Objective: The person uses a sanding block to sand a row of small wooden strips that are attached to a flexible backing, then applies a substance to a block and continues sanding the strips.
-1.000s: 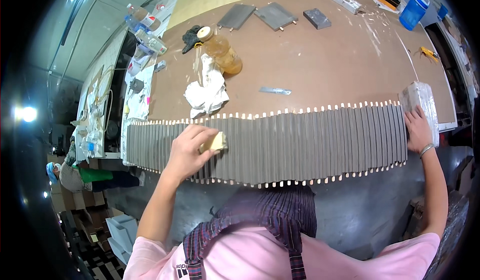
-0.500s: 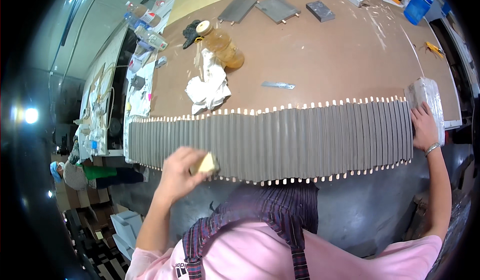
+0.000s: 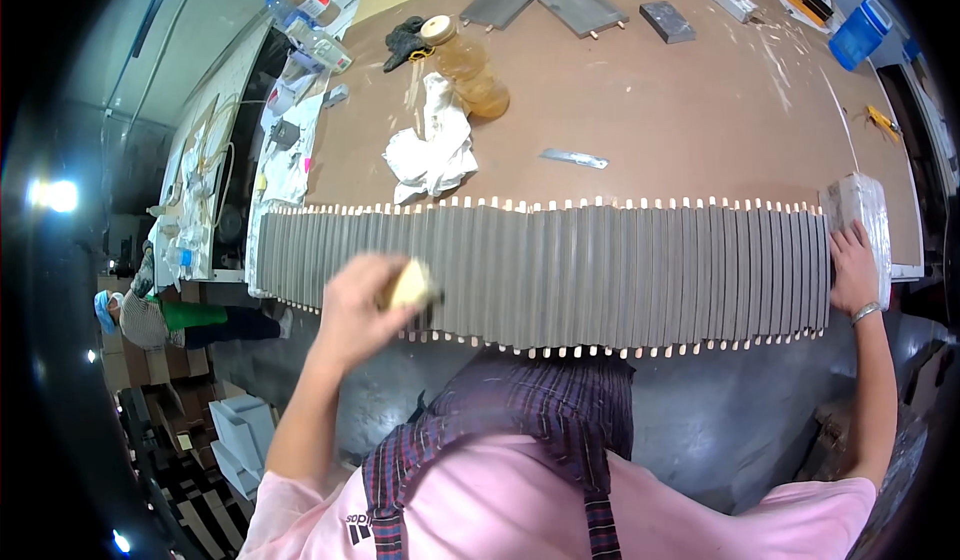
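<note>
A long row of grey slats [image 3: 600,275] lies side by side along the table's near edge, with pale wooden pegs sticking out at both ends. My left hand [image 3: 362,305], blurred by motion, grips a yellow sponge block [image 3: 410,285] over the left part of the row, near its front edge. The block's underside looks dark; whether it touches the slats I cannot tell. At the row's right end my right hand [image 3: 853,270] rests with fingers stretched out, beside the last slat and against a plastic-wrapped block [image 3: 862,215].
Beyond the row lie a white cloth [image 3: 435,150], a jar of amber liquid [image 3: 470,75], a metal blade [image 3: 575,159], grey panels [image 3: 583,10] and a dark block [image 3: 667,22]. A blue container [image 3: 860,33] stands far right. Another person [image 3: 190,320] is at far left.
My left hand has moved the sponge block a little farther from the row's front edge. My right hand stays at the right end. The whole view has shifted slightly.
</note>
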`<act>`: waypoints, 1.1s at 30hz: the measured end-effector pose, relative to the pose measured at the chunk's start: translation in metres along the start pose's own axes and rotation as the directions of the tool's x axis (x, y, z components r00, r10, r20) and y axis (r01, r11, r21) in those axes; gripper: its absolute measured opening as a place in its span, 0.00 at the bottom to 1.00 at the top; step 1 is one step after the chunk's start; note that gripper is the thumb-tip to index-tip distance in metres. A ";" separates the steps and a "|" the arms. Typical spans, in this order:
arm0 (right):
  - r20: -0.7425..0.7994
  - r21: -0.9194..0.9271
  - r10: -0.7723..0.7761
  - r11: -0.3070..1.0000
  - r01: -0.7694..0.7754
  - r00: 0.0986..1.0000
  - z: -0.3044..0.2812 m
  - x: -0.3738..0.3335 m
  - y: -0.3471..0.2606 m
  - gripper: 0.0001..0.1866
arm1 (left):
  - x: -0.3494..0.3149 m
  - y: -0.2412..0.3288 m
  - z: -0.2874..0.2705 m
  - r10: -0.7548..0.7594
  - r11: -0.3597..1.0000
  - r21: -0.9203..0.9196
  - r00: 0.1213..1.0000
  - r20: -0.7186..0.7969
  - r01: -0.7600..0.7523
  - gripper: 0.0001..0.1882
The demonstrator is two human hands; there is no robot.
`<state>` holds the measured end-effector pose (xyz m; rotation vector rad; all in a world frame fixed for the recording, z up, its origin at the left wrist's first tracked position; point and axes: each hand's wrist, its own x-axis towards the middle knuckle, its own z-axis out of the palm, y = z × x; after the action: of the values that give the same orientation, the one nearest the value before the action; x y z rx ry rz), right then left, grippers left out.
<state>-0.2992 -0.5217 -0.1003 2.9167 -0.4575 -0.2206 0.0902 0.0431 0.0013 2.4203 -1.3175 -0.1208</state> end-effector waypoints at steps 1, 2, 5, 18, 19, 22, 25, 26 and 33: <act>-0.003 -0.012 0.000 1.000 0.000 1.000 -0.001 0.001 -0.001 0.33 | 0.018 -0.010 0.006 -0.019 1.000 0.009 0.998 -0.055 0.020 0.20; -0.010 -0.021 -0.001 1.000 0.001 1.000 -0.002 0.002 -0.001 0.33 | 0.027 -0.018 0.010 -0.038 0.999 0.021 0.993 -0.112 0.040 0.21; 0.012 -0.022 -0.004 1.000 0.004 1.000 0.008 0.001 0.004 0.32 | 0.011 -0.026 0.015 -0.021 0.992 0.122 0.997 -0.069 0.030 0.21; 0.037 -0.021 0.033 0.999 -0.032 0.999 0.001 0.001 0.001 0.29 | -0.055 -0.037 -0.017 -0.500 0.137 -0.826 0.758 0.419 0.547 0.17; 0.044 -0.020 0.037 0.999 -0.036 0.998 0.000 0.000 0.000 0.29 | -0.048 -0.035 -0.019 -0.520 0.290 -0.778 0.774 0.360 0.557 0.17; 0.065 -0.022 0.049 0.999 -0.048 0.997 -0.004 0.001 -0.002 0.29 | -0.022 -0.046 -0.018 -0.389 0.778 -0.490 0.914 0.115 0.393 0.21; 0.081 -0.026 0.058 0.998 -0.056 0.995 -0.006 0.002 -0.006 0.29 | 0.016 -0.055 -0.018 -0.218 0.964 -0.152 0.976 0.015 0.217 0.21; 0.075 -0.023 0.047 0.999 -0.045 0.996 -0.004 0.003 -0.006 0.29 | 0.029 -0.056 -0.015 -0.178 0.981 -0.082 0.984 -0.018 0.176 0.20; 0.053 -0.020 0.045 0.999 -0.044 0.998 -0.004 0.000 -0.006 0.30 | 0.015 -0.059 0.002 -0.078 0.994 0.077 0.994 0.073 0.072 0.23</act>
<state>-0.2968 -0.5155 -0.0975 2.8849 -0.5253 -0.2957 0.1444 0.0591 -0.0207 2.5521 -1.2854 -0.1892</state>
